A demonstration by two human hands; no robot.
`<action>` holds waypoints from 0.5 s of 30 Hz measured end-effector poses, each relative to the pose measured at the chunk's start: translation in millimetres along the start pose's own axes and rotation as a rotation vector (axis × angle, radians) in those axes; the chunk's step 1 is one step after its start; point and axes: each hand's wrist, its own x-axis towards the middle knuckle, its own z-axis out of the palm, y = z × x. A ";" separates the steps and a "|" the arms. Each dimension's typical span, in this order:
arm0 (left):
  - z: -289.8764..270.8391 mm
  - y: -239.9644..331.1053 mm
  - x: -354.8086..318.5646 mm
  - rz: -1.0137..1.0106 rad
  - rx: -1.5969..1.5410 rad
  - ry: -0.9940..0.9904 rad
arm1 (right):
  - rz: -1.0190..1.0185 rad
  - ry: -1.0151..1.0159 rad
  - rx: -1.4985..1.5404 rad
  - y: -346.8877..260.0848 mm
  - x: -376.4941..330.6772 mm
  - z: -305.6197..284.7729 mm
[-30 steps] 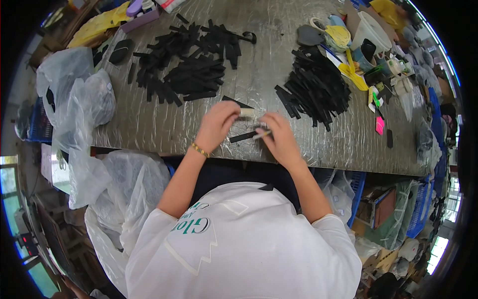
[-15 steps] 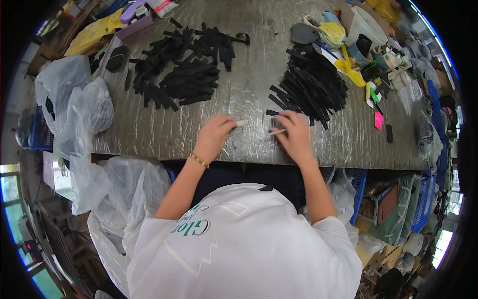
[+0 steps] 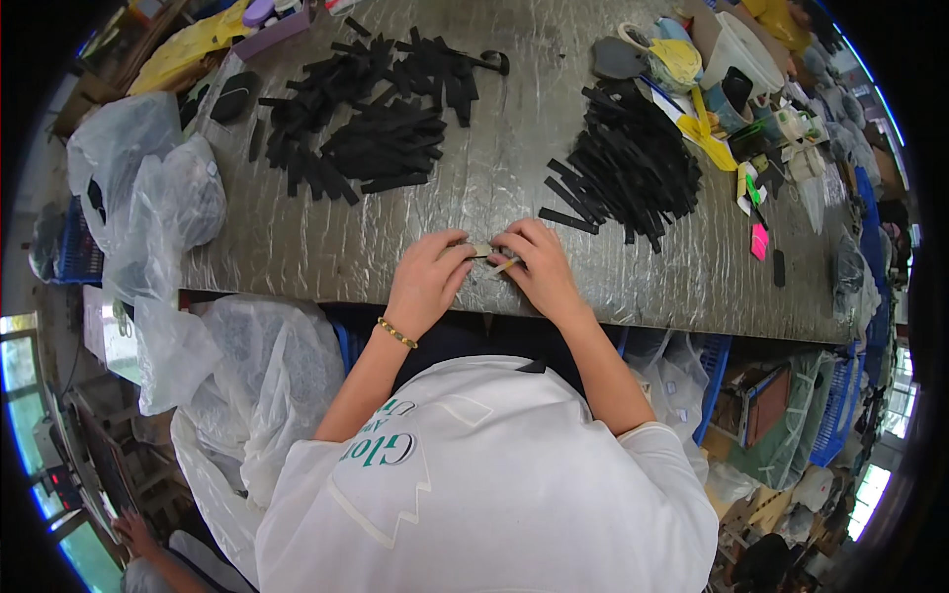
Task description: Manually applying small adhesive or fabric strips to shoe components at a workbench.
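My left hand is closed, pinching a small flat beige piece between thumb and fingers. Right beside it, my right hand has its fingers bent inward and meets the piece's other end. A thin pale stick pokes out of the right hand's grip. Something dark shows along the piece's lower edge, too small to make out. Beyond my right hand lies a heap of short black strips, one loose strip at its near edge. More black strips are heaped farther left.
Several tools and containers crowd the table's right side, including a white tub, yellow scissors-like handles and a pink tag. Clear plastic bags hang over the left edge. A purple box stands far left.
My right hand has come left from the near edge of the right heap to meet my left hand. The left hand still holds the beige piece. Another person's arm now appears at lower left.
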 end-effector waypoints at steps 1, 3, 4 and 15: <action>-0.6 -1.2 0.9 0.012 -0.008 -0.014 | 0.000 -0.003 0.001 0.3 -0.1 1.1; 2.3 -5.3 -0.6 0.014 -0.019 -0.021 | 0.019 0.007 0.003 1.2 -0.6 3.5; 3.2 -6.3 -1.1 0.018 -0.031 -0.030 | 0.020 0.005 0.004 0.6 -0.5 3.7; 12.5 0.6 -5.5 -0.007 -0.041 -0.028 | 0.240 0.219 -0.137 -19.1 -18.2 17.2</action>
